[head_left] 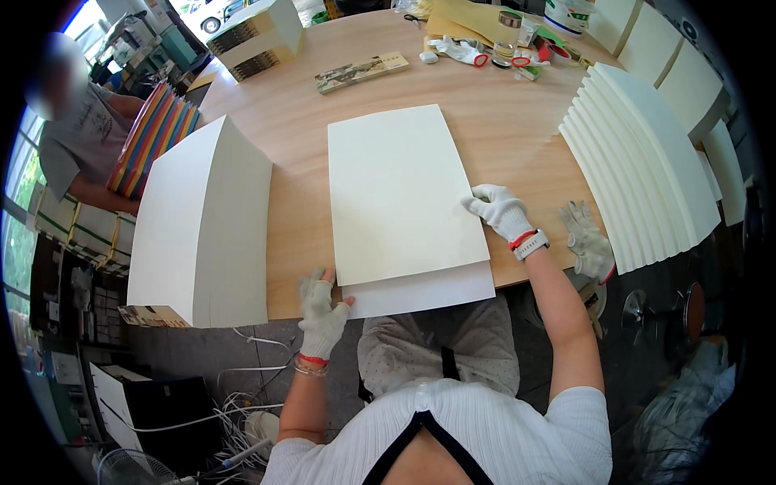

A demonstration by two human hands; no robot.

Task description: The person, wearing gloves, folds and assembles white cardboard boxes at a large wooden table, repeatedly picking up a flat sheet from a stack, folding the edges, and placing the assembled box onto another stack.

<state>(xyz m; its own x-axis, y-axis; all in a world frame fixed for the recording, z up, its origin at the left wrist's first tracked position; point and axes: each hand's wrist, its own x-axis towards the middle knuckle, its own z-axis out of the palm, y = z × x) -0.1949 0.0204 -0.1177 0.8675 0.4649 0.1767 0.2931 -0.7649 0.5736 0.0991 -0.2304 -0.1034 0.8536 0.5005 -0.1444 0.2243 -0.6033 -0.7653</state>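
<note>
On the table (517, 129), both gloved hands' fingers press flat, spread, on cream sheets (396, 194).

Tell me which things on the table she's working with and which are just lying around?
In use:
left hand and right hand on the cream sheet
white sheet beneath it
tall paper stack
fanned cream sheets

Lying about:
spare glove
glass jar
booklet

Flat printed box (361, 72), perhaps a package, lies mid-table.
</note>
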